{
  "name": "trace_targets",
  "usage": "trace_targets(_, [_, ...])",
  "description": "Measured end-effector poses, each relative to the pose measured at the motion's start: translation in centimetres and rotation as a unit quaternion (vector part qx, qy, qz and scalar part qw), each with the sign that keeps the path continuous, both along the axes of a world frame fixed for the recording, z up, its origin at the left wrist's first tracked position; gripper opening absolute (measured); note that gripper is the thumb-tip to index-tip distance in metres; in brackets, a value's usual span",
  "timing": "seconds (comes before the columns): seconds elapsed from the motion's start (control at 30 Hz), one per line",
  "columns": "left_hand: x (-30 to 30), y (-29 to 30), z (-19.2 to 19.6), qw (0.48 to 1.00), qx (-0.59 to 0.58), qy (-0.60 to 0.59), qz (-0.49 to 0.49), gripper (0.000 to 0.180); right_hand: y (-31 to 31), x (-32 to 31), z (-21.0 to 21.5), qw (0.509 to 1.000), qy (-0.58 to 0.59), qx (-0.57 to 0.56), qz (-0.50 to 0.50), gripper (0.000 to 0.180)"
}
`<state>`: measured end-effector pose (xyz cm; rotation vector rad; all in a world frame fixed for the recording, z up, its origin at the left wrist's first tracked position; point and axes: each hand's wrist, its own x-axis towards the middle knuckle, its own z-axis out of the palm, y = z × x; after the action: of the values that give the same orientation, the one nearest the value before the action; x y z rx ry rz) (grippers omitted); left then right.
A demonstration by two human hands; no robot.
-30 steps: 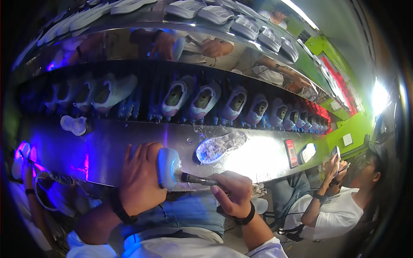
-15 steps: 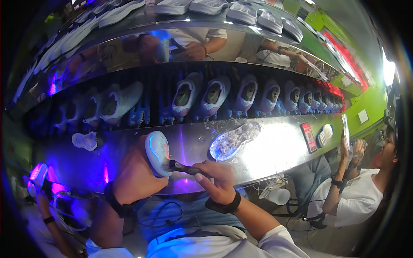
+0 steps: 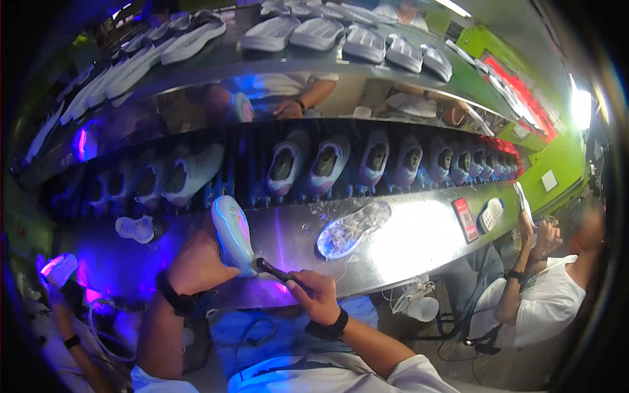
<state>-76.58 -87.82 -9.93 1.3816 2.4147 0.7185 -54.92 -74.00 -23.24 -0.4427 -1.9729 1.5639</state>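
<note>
My left hand [image 3: 196,265] is closed around a white shoe sole [image 3: 230,229], held upright over the bench. A bright blue line glows along the sole's rim, and a pinkish patch shows on its face. In my right hand [image 3: 318,295] is a dark-handled brush [image 3: 278,270], gripped between thumb and fingers. The brush tip is at the sole's lower end; whether it touches I cannot tell. Beside my hands, a sole-shaped tray [image 3: 321,247] with clear, crumpled-looking material inside lies on the metal bench [image 3: 298,226].
Behind the bench runs a row of white shoes [image 3: 329,160]. Several pale soles [image 3: 318,33] lie on the shelf above. A small whitish piece [image 3: 135,229] is at left; a red card-like item [image 3: 466,219] and another sole [image 3: 490,215] are at right. Co-workers sit at both sides [image 3: 550,291].
The sole has turned in my left hand, showing more of its length and the pinkish patch. My right hand and the brush have shifted slightly down and left. The whole view has tilted.
</note>
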Motion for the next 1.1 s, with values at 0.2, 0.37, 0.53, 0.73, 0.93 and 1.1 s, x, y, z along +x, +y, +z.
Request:
trace_targets(0.2, [-2.5,-3.2,-3.8,0.984,0.155,-0.093,-0.001,0.115,-0.2,0.3,0.0,0.982,-0.059,-0.175,0.041,0.030])
trace_targets(0.37, [-0.7,-4.7,-5.2,0.946,0.251,-0.205,-0.015,0.123,1.6,1.7,5.6,0.930,-0.087,-0.335,0.122,0.026])
trace_targets(0.53, [4.0,-7.7,-4.3,0.913,0.210,-0.348,-0.032,0.123,1.0,1.5,11.2,0.969,-0.078,-0.209,0.108,0.027])
trace_targets(0.73, [6.9,-7.8,-2.0,0.862,0.227,-0.449,-0.062,0.121,-0.2,1.9,10.9,0.984,-0.096,-0.128,0.073,0.025])
trace_targets(0.93, [6.4,-8.4,-1.5,0.857,0.222,-0.461,-0.058,0.123,-1.7,4.1,10.2,0.998,-0.029,-0.024,0.041,0.022])
trace_targets(1.1, [6.5,-8.5,-1.6,0.871,0.213,-0.434,-0.090,0.123,-1.3,3.1,11.8,0.998,-0.053,-0.033,0.016,0.021])
